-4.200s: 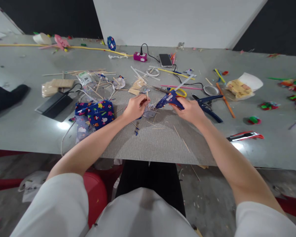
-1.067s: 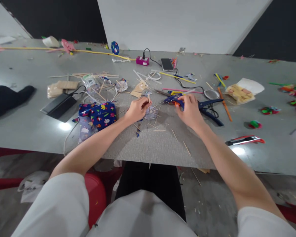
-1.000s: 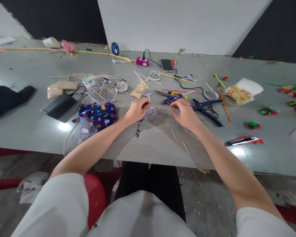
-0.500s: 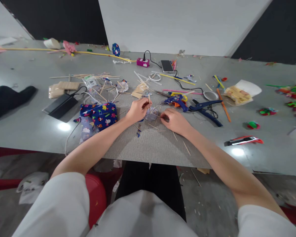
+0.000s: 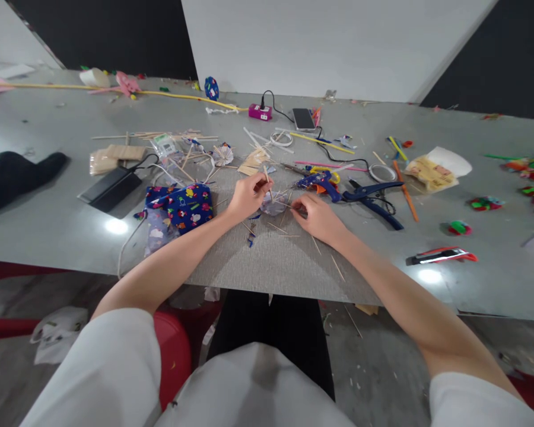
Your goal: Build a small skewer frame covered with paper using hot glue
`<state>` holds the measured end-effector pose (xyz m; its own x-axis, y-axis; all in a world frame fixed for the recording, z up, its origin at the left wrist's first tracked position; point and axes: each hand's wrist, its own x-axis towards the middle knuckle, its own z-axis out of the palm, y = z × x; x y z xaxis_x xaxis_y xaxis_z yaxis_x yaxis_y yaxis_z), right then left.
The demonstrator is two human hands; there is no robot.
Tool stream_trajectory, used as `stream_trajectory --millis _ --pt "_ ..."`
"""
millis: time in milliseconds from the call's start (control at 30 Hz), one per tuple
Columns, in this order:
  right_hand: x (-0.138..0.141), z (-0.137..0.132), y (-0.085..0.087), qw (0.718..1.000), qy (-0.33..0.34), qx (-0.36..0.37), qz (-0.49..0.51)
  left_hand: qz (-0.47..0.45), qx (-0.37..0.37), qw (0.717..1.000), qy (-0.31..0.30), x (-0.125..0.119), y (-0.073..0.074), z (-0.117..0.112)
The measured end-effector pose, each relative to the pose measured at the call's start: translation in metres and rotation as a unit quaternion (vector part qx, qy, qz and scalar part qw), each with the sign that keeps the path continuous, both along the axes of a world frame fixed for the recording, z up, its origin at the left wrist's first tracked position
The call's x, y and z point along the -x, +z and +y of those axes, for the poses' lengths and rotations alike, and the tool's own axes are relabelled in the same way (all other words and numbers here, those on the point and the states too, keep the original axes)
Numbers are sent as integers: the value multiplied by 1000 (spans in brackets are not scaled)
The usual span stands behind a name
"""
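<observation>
My left hand (image 5: 248, 197) is closed in a pinch on a wooden stick (image 5: 266, 174), held nearly upright. Its lower end comes down on a small pale round piece (image 5: 273, 206) with thin sticks spreading out from it. On the other side, my right hand (image 5: 314, 216) has its fingers pinched at the end of a thin stick at the edge of this round piece. Several loose thin sticks (image 5: 289, 236) lie on the table just below. A blue glue gun (image 5: 320, 181) rests behind my right hand.
Blue patterned cloth (image 5: 191, 207) and a black box (image 5: 111, 193) lie to the left. Blue cutters (image 5: 374, 201), a red utility knife (image 5: 442, 255) and pompoms (image 5: 459, 228) are to the right. A phone (image 5: 303, 119) and a purple power socket (image 5: 260, 111) stand at the back.
The stick in my left hand has tilted, its top leaning slightly left, and its lower end now shows over the round piece. My right hand has barely moved.
</observation>
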<state>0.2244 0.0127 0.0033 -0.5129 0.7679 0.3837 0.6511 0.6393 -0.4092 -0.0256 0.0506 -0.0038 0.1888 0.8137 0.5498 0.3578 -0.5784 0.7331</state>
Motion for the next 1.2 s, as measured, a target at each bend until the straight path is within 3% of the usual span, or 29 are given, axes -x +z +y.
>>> stream_trajectory --millis 233,533,1200 --pt "-3 2 0 999 8 -12 29 -10 -3 1000 4 -2 3 -5" --pt "0 -1 4 999 8 -29 38 14 -59 998 -2 -2 4 -8" --pt "0 -5 11 998 16 -30 53 41 -64 997 8 -3 10 -16"
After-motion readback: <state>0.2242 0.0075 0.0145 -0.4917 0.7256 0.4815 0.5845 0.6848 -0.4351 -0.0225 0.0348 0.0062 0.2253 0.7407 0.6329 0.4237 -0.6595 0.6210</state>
